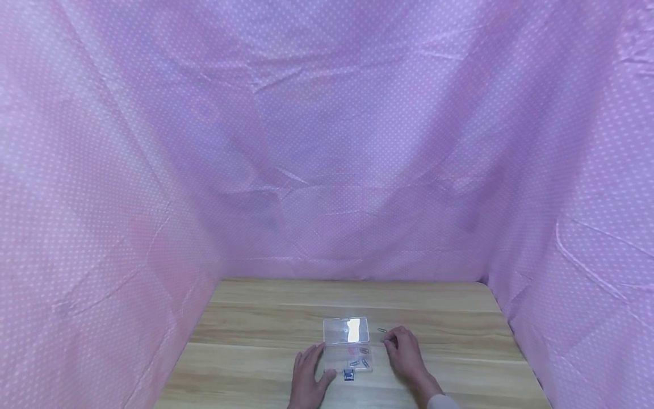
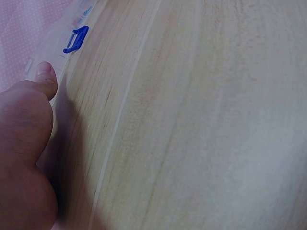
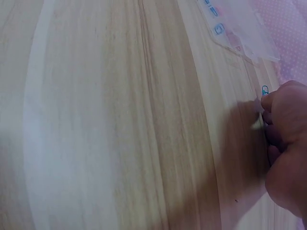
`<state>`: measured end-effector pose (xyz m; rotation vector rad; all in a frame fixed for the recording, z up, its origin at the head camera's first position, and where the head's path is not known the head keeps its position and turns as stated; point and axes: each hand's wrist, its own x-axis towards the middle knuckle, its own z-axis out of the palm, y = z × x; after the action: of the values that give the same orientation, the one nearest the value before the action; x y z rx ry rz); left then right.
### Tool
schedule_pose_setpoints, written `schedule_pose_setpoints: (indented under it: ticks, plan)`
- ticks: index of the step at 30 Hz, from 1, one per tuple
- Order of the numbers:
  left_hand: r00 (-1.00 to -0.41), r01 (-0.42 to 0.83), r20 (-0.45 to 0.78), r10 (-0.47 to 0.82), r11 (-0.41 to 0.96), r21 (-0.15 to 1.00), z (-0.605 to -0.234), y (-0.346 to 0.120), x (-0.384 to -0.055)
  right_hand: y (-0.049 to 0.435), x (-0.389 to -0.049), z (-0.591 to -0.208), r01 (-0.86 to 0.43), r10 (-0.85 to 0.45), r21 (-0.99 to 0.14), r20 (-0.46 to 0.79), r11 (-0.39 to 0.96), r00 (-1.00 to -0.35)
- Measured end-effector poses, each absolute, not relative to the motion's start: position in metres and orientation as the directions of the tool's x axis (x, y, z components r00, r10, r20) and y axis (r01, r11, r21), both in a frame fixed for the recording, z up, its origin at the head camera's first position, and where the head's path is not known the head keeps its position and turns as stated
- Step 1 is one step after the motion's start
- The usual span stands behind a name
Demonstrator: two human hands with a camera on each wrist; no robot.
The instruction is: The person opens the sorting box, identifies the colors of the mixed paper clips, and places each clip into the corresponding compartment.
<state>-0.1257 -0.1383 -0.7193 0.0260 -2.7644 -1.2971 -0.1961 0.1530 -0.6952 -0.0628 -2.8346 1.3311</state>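
An open clear plastic box [image 1: 338,363] lies on the table, its lid [image 1: 334,331] folded back at the far side and its blue latch [image 2: 79,39] at the near edge. My left hand [image 1: 307,377] grips the box's left end, with the thumb at the front wall and fingers along the side. Pink, dark and blue paper clips [image 1: 365,363] are in its compartments. To the right of the box, my right hand [image 1: 406,352] has curled fingers low over the table. A green paper clip [image 1: 382,330] shows right at its fingertips; whether they pinch it I cannot tell.
The wood-grain table [image 1: 245,318] carries the box near its front middle. Pink dotted cloth [image 1: 357,142] hangs behind it and along both sides. Glare shines on the lid.
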Motion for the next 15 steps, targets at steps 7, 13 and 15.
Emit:
schedule_pose_setpoints:
  ticks: [7, 13, 15]
  plan:
    - [-0.994, 0.039, 0.093, -0.051, 0.641, 0.767, -0.72, -0.139, -0.127, 0.157, -0.195, -0.689, 0.049, 0.018, -0.848, -0.047, 0.527, -0.999]
    - [-0.995, 0.036, 0.086, -0.046, 0.646, 0.762, -0.721, -0.14, -0.129, 0.16, -0.192, -0.683, 0.059, 0.006, -0.85, -0.066, 0.524, -0.998]
    - [-0.996, 0.033, 0.081, -0.044, 0.651, 0.758, -0.721, -0.14, -0.13, 0.162, -0.19, -0.681, 0.065, 0.003, -0.851, -0.075, 0.521, -0.997]
